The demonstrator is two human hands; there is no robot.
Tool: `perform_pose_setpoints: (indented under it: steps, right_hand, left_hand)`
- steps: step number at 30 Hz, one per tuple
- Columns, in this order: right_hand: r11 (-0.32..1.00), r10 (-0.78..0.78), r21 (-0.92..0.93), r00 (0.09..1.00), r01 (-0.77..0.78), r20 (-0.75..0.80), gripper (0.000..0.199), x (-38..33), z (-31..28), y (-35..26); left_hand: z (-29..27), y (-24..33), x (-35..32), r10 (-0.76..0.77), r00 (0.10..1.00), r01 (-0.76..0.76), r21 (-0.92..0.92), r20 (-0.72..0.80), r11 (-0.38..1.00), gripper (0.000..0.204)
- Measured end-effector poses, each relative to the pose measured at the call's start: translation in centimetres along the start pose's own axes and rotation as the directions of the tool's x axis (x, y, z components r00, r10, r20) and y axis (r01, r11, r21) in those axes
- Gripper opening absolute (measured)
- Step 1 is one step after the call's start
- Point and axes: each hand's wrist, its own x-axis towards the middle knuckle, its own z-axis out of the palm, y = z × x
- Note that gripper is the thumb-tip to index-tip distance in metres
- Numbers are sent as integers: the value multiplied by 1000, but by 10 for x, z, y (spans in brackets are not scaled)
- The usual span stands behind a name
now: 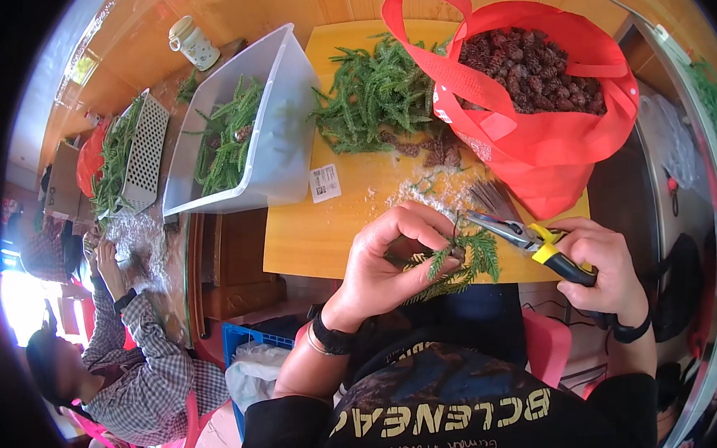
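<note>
My left hand (381, 263) pinches a green artificial pine sprig (480, 254) above the front edge of the yellow board. Something small and brownish shows between thumb and fingers; I cannot make out what it is. My right hand (608, 268) is wrapped round the yellow and black handles of a pair of pliers (548, 253). Their metal jaws point left, just above the sprig; whether they grip anything is too small to tell. Beyond them lie a bundle of thin brown wires (493, 199) and white flakes (426, 192).
A red bag (533, 154) full of pine cones (521, 69) stands back right. Green sprigs (376, 89) are heaped at the back of the yellow board (311, 239). Left of it is a clear bin (278, 155) with sprigs. Another person (139, 365) works at far left beside a white basket (146, 154).
</note>
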Motion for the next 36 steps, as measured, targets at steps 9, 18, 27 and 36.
perform_pose_setpoints:
  steps: [9, 18, 27, 36]
  right_hand:
    - [999, -21, -46, 1000, 21, 0, 20, 1, 0, -4]
    - [996, -43, -76, 999, 43, -5, 20, 2, -4, -6]
    - [994, 107, -18, 982, -105, 155, 20, -4, -23, -2]
    - [957, 143, 202, 943, -210, 301, 27, -2, -33, 0]
  left_hand:
    - [0, 5, 2, -44, 998, 44, 5, 48, 999, 20]
    - [-1, 4, 2, -62, 994, 63, -9, 87, 998, 18]
    - [-1, -2, 5, 36, 991, -34, -13, 130, 999, 18]
    - [-3, -6, 9, 113, 981, -111, -20, 158, 994, 18]
